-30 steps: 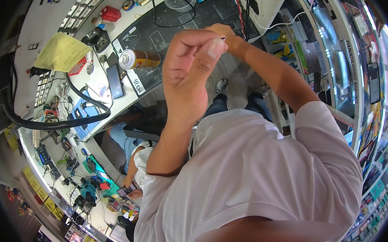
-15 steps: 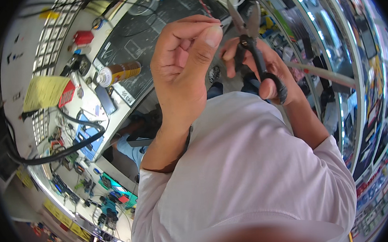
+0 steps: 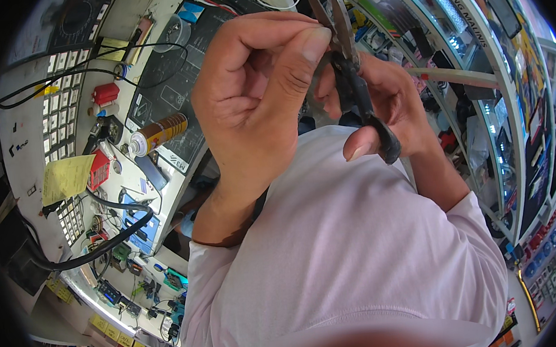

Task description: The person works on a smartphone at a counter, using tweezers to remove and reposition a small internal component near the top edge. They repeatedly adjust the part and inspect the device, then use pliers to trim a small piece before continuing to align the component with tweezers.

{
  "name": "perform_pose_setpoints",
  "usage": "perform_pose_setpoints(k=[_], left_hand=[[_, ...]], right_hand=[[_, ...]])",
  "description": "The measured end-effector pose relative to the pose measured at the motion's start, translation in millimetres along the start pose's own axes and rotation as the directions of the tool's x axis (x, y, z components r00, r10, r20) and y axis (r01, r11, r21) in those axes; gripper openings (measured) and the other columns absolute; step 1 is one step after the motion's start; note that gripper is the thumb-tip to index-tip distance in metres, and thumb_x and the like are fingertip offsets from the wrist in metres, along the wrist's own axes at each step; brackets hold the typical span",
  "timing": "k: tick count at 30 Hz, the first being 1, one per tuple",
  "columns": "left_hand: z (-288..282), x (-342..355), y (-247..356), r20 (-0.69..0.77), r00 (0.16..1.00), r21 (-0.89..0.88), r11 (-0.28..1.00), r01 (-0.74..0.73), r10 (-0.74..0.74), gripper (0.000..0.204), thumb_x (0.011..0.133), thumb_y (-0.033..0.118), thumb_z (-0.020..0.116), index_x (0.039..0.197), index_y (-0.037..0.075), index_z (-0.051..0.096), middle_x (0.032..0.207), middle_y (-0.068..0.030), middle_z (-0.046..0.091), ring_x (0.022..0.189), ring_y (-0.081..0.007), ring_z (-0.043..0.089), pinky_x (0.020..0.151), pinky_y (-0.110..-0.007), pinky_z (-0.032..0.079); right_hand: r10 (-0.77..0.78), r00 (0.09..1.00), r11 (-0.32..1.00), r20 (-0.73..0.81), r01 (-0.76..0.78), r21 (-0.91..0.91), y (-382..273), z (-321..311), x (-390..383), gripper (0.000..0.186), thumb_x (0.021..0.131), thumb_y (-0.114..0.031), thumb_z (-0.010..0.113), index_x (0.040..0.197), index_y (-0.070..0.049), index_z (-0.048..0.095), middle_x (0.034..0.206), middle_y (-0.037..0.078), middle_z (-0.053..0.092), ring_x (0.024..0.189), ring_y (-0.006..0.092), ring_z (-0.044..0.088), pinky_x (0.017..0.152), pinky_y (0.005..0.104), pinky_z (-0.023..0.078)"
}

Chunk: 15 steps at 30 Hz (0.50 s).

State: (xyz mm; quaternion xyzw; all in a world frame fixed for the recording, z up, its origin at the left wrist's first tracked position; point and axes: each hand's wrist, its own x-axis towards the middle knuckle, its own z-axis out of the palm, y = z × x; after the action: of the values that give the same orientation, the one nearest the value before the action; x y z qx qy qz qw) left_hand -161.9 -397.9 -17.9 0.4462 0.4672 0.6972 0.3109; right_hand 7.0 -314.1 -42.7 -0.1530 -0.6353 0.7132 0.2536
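My left hand (image 3: 247, 98) is raised, thumb and forefinger pinched together. Whatever lies between those fingertips is too small or too hidden to make out. Beside them, my right hand (image 3: 395, 97) grips a pair of black-handled scissors (image 3: 348, 72), with the thumb at one handle loop. The scissors point upward, their metal blades slightly apart. The blades are right next to the left fingertips; whether they touch what is pinched, I cannot tell.
To the left is a workbench with a dark mat (image 3: 172, 94), a yellow-brown spray can (image 3: 159, 134) lying on its side, a red box (image 3: 105, 93) and a yellow paper (image 3: 67, 179). A thick black cable (image 3: 112, 246) loops nearby. Glass display shelves (image 3: 478, 82) stand on the right.
The scissors and my left fingertips have come together; before, there was a gap between them. The blades have closed partway and the right thumb has shifted left.
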Motion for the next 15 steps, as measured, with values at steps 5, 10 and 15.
perform_pose_setpoints(k=[5,10,15], left_hand=[[2.6,1.5,1.4,0.015,0.999,0.073,0.996,-0.050,0.049,0.013,0.099,0.001,0.067,0.110,-0.004,0.063,0.110,-0.0176,0.071,0.093,-0.0195,0.071,0.084,-0.032,0.060],[6.2,2.1,1.3,0.001,0.995,0.076,0.992,-0.096,0.096,0.013,0.098,0.000,0.067,0.109,-0.005,0.062,0.109,-0.0177,0.071,0.092,-0.0192,0.071,0.085,-0.031,0.060],[6.0,3.8,6.3,0.014,0.995,0.114,0.988,-0.103,0.102,0.012,0.098,-0.003,0.067,0.109,-0.005,0.062,0.109,-0.0173,0.071,0.093,-0.0183,0.071,0.087,-0.030,0.059]], right_hand=[[-0.017,1.000,0.999,-0.009,0.017,-0.043,-1.9,-5.5,-3.2,0.059,0.064,-0.036,0.100,0.100,0.000,0.070,0.082,0.001,0.065,0.072,0.0090,0.057,0.068,0.0256,0.045],[-0.021,1.000,0.998,-0.005,0.020,-0.051,-3.3,-7.6,-3.1,0.062,0.062,-0.040,0.100,0.100,0.000,0.072,0.079,0.000,0.063,0.071,0.0093,0.056,0.069,0.0262,0.044],[-0.048,0.999,0.997,-0.011,0.047,-0.060,-0.4,-7.6,-2.1,0.066,0.060,-0.042,0.100,0.103,0.001,0.073,0.079,0.000,0.063,0.071,0.0098,0.056,0.068,0.0262,0.043]])
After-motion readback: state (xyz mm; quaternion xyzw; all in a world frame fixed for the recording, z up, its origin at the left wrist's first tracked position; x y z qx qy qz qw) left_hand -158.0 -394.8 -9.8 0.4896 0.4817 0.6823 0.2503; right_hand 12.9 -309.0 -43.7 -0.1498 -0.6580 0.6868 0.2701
